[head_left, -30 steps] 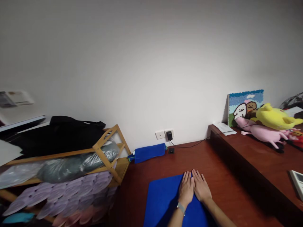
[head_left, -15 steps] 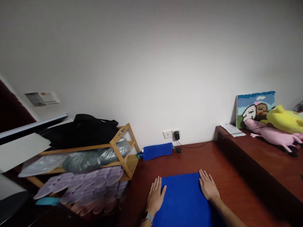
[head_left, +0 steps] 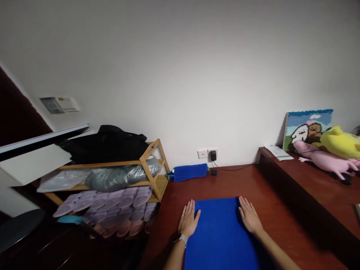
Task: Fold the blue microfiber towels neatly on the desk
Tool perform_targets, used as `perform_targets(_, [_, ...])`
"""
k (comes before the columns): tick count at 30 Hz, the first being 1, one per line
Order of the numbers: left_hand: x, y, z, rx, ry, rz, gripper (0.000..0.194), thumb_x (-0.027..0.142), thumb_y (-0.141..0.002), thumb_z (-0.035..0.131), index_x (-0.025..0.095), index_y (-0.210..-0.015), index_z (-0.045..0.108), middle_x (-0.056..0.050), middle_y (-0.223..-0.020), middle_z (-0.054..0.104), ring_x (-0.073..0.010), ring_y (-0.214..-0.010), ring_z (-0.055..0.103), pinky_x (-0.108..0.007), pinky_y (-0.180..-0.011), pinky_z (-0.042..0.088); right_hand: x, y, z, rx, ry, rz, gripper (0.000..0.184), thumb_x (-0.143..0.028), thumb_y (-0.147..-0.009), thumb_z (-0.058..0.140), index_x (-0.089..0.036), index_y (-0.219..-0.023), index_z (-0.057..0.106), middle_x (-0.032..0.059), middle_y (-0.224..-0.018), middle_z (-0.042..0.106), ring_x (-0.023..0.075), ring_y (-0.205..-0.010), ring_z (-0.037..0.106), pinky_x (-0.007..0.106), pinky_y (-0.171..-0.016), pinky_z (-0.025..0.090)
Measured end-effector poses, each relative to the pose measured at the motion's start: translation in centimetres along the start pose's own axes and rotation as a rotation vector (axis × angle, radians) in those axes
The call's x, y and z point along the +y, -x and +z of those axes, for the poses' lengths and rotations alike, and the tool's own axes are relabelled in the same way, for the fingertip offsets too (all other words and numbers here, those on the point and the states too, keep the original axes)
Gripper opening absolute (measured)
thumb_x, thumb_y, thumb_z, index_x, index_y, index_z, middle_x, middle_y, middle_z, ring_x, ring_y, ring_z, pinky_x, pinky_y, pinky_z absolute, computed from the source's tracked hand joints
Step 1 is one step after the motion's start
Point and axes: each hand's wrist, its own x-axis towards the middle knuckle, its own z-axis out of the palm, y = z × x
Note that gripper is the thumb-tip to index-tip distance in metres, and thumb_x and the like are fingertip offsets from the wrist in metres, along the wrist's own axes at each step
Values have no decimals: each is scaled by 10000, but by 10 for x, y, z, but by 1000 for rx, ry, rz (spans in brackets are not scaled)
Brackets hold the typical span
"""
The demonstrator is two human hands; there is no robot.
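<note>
A flat blue cloth lies on the reddish-brown wooden surface, running out of view at the bottom. My left hand rests palm down at the cloth's left edge, its fingers spread and its thumb on the blue. A pale wristband circles that wrist. My right hand lies flat against the cloth's right edge, with the fingertips near its top corner. Neither hand grips anything.
A bamboo rack at left holds lilac slippers and a plastic-wrapped grey bundle. A rolled blue pouch lies by the wall, near a plugged-in charger. Plush toys sit on a raised wooden ledge at right.
My hands have moved apart, from side by side at the middle of the cloth to its left and right edges. The view has swung, so the room sits further right.
</note>
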Motion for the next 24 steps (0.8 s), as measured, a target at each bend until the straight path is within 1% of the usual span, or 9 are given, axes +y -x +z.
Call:
perform_targets(3, [0, -2, 0, -15, 2, -6, 771, 625, -1049, 156, 148, -1653, 214, -102, -1716, 231, -242, -1589, 222, -468, -1303, 223, -1, 9, -6, -29, 6, -6, 693, -474, -1042, 149, -148, -1646, 243, 12, -1716, 231, 200, -1599, 151, 422, -1309, 123])
perform_targets(7, [-7, -4, -3, -30, -20, -19, 766, 621, -1052, 171, 142, -1645, 240, -106, -1707, 253, -245, -1580, 247, -470, -1296, 250, -8, 3, -6, -62, 8, 18, 682, -441, -1037, 185, -142, -1647, 237, 30, -1715, 235, 208, -1596, 166, 426, -1306, 141])
perform_targets(10, [3, -8, -7, 34, -55, 4, 735, 593, -1059, 188, 148, -1637, 279, -106, -1694, 293, -256, -1571, 276, -491, -1293, 263, -12, -3, -1, -44, 5, 13, 681, -438, -1034, 196, -137, -1642, 254, 43, -1709, 248, 209, -1594, 174, 430, -1310, 125])
perform_targets(12, [32, -11, -8, 97, -56, 64, 701, 556, -1068, 186, 156, -1634, 290, -96, -1698, 294, -253, -1576, 265, -494, -1296, 258, -12, -3, 1, -29, 0, 19, 686, -438, -1034, 183, -128, -1644, 228, 44, -1715, 218, 202, -1595, 169, 424, -1311, 114])
perform_targets(14, [80, -16, -4, 106, -21, 163, 677, 527, -1074, 181, 163, -1634, 293, -79, -1701, 297, -241, -1578, 264, -475, -1297, 263, -12, -2, 1, -35, 0, 24, 695, -451, -1036, 167, -121, -1647, 201, 44, -1720, 188, 193, -1596, 160, 413, -1311, 105])
perform_targets(17, [164, -23, 13, 20, 65, 331, 683, 535, -1072, 177, 164, -1631, 302, -78, -1692, 330, -228, -1568, 297, -452, -1293, 279, -9, -1, 0, -61, 31, 16, 691, -437, -1036, 157, -108, -1643, 204, 54, -1722, 178, 197, -1600, 143, 411, -1309, 94])
perform_targets(19, [206, -25, 26, -11, 115, 365, 673, 516, -1075, 138, 175, -1630, 308, -65, -1689, 341, -213, -1572, 287, -443, -1300, 265, -7, -1, 2, -78, 65, -12, 670, -381, -1025, 198, -110, -1637, 236, 67, -1720, 186, 210, -1600, 144, 420, -1307, 98])
perform_targets(21, [224, -26, 36, -23, 135, 349, 668, 497, -1076, 104, 186, -1630, 310, -51, -1689, 345, -200, -1577, 273, -437, -1307, 245, -5, -2, 5, -73, 80, -33, 660, -340, -1011, 232, -118, -1632, 267, 73, -1718, 198, 220, -1600, 152, 428, -1306, 112])
perform_targets(24, [206, -23, 39, -28, 107, 298, 675, 509, -1071, 112, 189, -1633, 305, -45, -1697, 325, -210, -1582, 259, -446, -1313, 232, -4, -3, 8, -34, 48, -12, 658, -358, -1023, 202, -125, -1635, 263, 66, -1714, 224, 217, -1595, 178, 429, -1306, 126])
